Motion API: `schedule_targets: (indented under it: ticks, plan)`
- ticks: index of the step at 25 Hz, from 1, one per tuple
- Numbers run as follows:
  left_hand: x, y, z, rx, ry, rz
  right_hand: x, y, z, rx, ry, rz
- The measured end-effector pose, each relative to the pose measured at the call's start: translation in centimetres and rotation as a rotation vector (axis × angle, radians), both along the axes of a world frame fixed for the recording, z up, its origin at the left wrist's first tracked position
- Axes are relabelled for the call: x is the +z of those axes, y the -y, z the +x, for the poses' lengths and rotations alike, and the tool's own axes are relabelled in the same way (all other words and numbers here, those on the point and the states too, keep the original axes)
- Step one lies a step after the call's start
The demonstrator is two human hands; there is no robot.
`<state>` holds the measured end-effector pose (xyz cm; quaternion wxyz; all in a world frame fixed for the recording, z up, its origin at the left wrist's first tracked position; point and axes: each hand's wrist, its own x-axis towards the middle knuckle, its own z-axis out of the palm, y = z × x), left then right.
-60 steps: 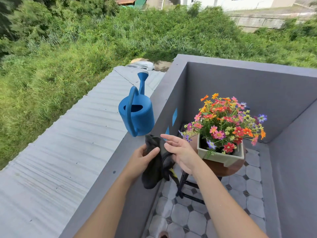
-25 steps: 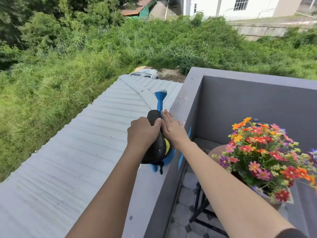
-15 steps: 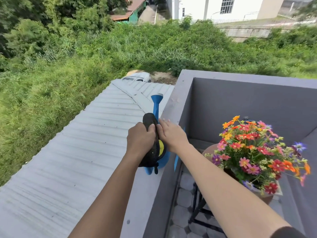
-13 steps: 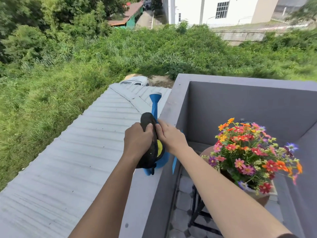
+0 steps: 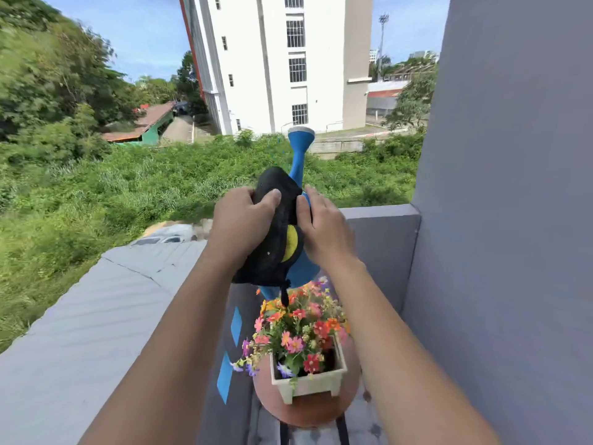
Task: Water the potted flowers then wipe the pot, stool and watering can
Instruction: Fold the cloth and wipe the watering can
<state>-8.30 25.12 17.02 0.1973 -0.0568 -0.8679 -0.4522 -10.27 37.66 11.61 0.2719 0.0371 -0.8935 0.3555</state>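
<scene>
1. Two grey parapet walls [image 5: 385, 220] close in the balcony corner, with a corrugated roof [image 5: 96, 316] beyond on the left.
2. A round brown stool [image 5: 308, 409] carries a pale square pot [image 5: 308, 383] of mixed flowers [image 5: 298, 332].
3. Above the flowers sits the blue watering can [image 5: 303, 268], spout pointing away.
4. A black cloth [image 5: 272, 232] with a yellow patch drapes over the can.
5. The left hand [image 5: 240, 223] grips the cloth; the right hand [image 5: 324, 226] lies flat against the can.
</scene>
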Motion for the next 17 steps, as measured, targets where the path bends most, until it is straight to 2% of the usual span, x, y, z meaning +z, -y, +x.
schedule_targets:
  ticks: [3,7,12,17]
  plan:
    - [-1.0,-8.9,1.3,-0.063,0.016,0.026,-0.6,-9.5,1.9,-0.092,0.012,0.111]
    - [-6.6,-18.6,3.1,-0.133,0.112,0.009,-6.2,-19.5,4.5,-0.164,0.149,0.165]
    - [-18.7,-26.3,4.4,-0.163,0.252,-0.010,-18.5,-27.0,7.2,-0.179,0.373,0.229]
    - [-34.4,-29.3,5.0,-0.148,0.401,-0.023,-34.1,-29.4,8.6,-0.184,0.587,0.236]
